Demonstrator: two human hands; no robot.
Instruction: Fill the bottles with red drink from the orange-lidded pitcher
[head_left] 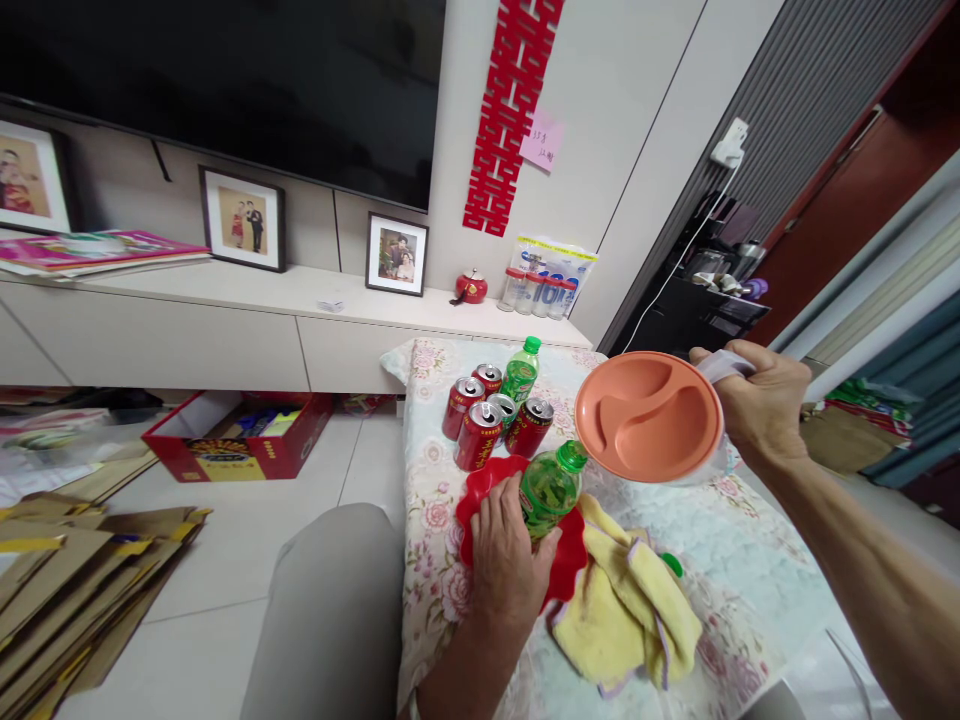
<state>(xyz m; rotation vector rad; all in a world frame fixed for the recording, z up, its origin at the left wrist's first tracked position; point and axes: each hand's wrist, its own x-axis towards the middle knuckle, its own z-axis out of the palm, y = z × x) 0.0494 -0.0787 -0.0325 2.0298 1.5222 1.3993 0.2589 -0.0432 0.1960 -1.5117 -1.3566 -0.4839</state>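
My left hand (504, 560) is wrapped round the lower part of a green plastic bottle (551, 492) with its cap on. The bottle leans over a red scalloped plate (566, 570). Out to the right, my right hand (769, 400) grips the pale handle of a pitcher with an orange lid (651, 418); the lid hides most of its body. Several red drink cans (480, 437) stand behind the plate, beside another green bottle (521, 370). A crumpled yellow cloth (630, 600) lies right of the plate, with a loose green cap (672, 565) by it.
A flowered cloth (435, 540) covers the table, which meets a white cabinet (337, 300) bearing photo frames (397, 253), glass jars (536, 293) and a small red pot (471, 287). On the floor at left are a red carton (217, 455) and flattened cardboard (82, 590).
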